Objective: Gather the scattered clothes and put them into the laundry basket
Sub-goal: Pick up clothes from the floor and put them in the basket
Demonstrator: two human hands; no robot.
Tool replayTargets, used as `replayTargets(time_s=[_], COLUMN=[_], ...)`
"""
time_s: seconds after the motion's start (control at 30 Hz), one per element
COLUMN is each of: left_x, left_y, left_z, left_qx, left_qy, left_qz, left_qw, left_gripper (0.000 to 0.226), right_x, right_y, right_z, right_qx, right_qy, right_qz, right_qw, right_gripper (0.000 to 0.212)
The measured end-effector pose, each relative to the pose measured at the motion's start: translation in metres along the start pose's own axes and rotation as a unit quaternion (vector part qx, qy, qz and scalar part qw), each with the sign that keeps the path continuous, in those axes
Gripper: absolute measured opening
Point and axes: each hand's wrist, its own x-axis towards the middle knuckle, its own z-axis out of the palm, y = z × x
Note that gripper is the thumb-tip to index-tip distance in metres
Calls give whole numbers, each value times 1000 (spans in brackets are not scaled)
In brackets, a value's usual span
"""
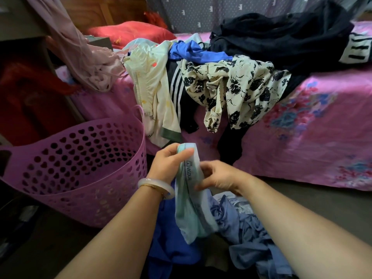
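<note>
- We hold a pale green garment [191,198] in front of us, above the floor; it hangs from both hands, its waistband edge turned up.
- Our left hand [168,164], wrist ringed by a pale bangle [156,187], grips the top of the garment; fingers curled round the fabric, thumb pressed across the upper fold.
- Our right hand [218,175] pinches the garment lower down on its right side; fingers curled in against the cloth; both forearms reach forward and converge on the piece.
- Below the hands, blue clothes [247,232] lie heaped on the floor; we judge these still to be gathered.
- The basket [80,164] stands on the floor just left of our left hand, its purple perforated wall facing us; we see nothing in the visible part of its interior, though its bottom is hidden; we judge the task barely begun.
- Farther off, the bed [302,127] carries most of the load: a cream top [153,87], a striped black piece [177,87], a floral blouse [231,87], a blue item [197,53] and a black pile [281,37]; all remain outside the basket.
- A pink fabric [88,57] hangs at the far left; we cannot tell whether it counts as laundry.
- Next move, as we judge it: carry the held garment left and release it over the basket rim.
</note>
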Motion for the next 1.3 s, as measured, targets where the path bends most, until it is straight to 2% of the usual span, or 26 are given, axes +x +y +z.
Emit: replayTargets(time_s=[0.07,0.13,0.23,0.33,0.4,0.47,0.53,0.6,0.63,0.7,0.73,0.8,0.9,0.93,1.0,1.07,1.13,1.2,1.23,1.3], left_x=[2,4,6,4,3,3,3,2,3,6,8,11,11,9,8,10,11,10,9,5], left_y=[2,4,2,1,0,1,3,8,10,12,12,12,13,14,12,7,2,-4,-7,-11], left_z=[-5,-12,-23,-30,-31,-30,-29,-29,-31,-39,-43,-50,-51,-52,-52,-58,-60,-60,-59,-59], left_qx=[-4,14,100,238,333,390,411,398,383,359,352,334,334,337,328,313,286,256,243,232], left_qy=[23,58,94,90,88,94,128,182,208,243,254,280,320,329,339,341,326,299,285,263], left_qz=[19,41,76,103,118,126,128,125,118,104,95,77,65,63,52,41,19,1,-2,-10], left_qw=[1000,997,988,962,931,907,894,891,892,895,896,897,884,880,880,886,901,919,927,936], left_gripper=[11,15,24,22,34,41,41,37,34,31,31,29,26,26,27,26,25,30,33,35], right_x=[4,6,6,9,7,2,-3,-5,-5,-4,-4,-5,-12,-12,-12,-6,0,-1,-2,-6], right_y=[8,11,14,21,21,17,15,19,23,34,40,51,62,64,62,56,47,36,31,26], right_z=[1,-3,-17,-27,-31,-33,-33,-37,-38,-40,-42,-47,-62,-66,-70,-70,-71,-71,-72,-73], right_qx=[-71,-36,-4,-79,-118,-116,-109,-184,-249,-382,-416,-416,-326,-244,-1,182,295,379,392,358], right_qy=[75,162,246,296,289,235,172,130,118,133,164,234,332,377,436,428,424,415,410,397], right_qz=[19,8,-32,-58,-64,-76,-75,-53,-34,22,63,143,185,179,164,153,148,133,124,120], right_qw=[994,986,969,950,948,962,976,973,961,914,892,867,866,876,885,872,843,816,814,837], right_gripper=[23,10,14,23,24,24,28,39,38,25,21,19,15,16,23,26,31,32,30,27])
